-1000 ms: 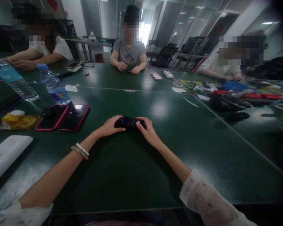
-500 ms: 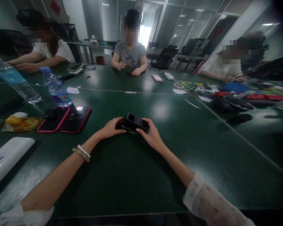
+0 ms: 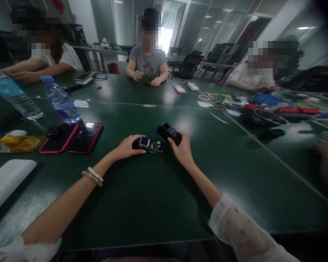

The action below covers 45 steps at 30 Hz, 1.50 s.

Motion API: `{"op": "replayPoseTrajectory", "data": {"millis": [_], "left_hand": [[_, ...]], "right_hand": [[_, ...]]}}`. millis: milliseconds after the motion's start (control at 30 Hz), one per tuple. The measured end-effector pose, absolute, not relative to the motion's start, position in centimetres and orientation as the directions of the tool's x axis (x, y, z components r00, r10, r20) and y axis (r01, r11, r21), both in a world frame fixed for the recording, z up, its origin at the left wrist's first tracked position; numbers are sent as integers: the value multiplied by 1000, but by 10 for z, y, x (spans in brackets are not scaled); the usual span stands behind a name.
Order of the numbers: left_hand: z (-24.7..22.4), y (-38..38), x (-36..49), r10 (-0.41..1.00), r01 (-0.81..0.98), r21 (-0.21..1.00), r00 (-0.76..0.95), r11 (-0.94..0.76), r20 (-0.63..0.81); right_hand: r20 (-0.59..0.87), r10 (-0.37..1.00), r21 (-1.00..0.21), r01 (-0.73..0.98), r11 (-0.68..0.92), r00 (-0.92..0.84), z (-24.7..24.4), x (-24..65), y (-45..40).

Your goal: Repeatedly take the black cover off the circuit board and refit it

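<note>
Between the thumb and fingers of my left hand is a green circuit board with a small screen at its left end; a dark part lies under my fingers there. My right hand grips a black plastic cover with a window-like opening, tilted up and to the right of the board. A gap separates cover and board. Both hands are over the green table in front of me.
Two phones with pink-red edges, a yellow packet, water bottles and a white power bank are on the left. A wrench and tangled cables lie right. Several people sit around the table.
The black cover has come off the circuit board and moved right and slightly up in my right hand. The board with its screen now shows, still in my left hand.
</note>
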<state>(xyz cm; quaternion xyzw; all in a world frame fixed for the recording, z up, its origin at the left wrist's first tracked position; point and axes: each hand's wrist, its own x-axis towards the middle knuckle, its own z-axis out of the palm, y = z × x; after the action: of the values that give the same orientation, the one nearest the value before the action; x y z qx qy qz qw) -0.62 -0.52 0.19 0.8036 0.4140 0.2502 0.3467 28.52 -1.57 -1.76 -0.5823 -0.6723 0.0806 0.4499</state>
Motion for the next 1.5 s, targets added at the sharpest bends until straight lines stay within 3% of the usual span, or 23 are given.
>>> {"op": "replayPoseTrajectory", "data": {"millis": [433,633,733,967,1167,1500], "left_hand": [[2,-5,-5,827,477,764,546,-436,131],[1,-4,-6,831,491,753,541,-439,131],[0,-5,-6,844,515,745,523,-424,119],[-4,-4,-4,878,525,767,467,-370,104],[7,-7,-4,843,538,737,532,-409,80],[7,-7,-6,840,524,757,538,-392,62]], "right_hand": [[467,884,-562,768,306,-11,-26,287,-11],[503,863,-684,633,363,49,-7,278,-21],[520,852,-708,525,472,-65,10,267,-34],[460,826,-639,524,563,-327,9,256,-44],[363,829,-631,542,555,-425,-3,261,-37],[376,812,-628,521,577,-447,6,255,-46]]}}
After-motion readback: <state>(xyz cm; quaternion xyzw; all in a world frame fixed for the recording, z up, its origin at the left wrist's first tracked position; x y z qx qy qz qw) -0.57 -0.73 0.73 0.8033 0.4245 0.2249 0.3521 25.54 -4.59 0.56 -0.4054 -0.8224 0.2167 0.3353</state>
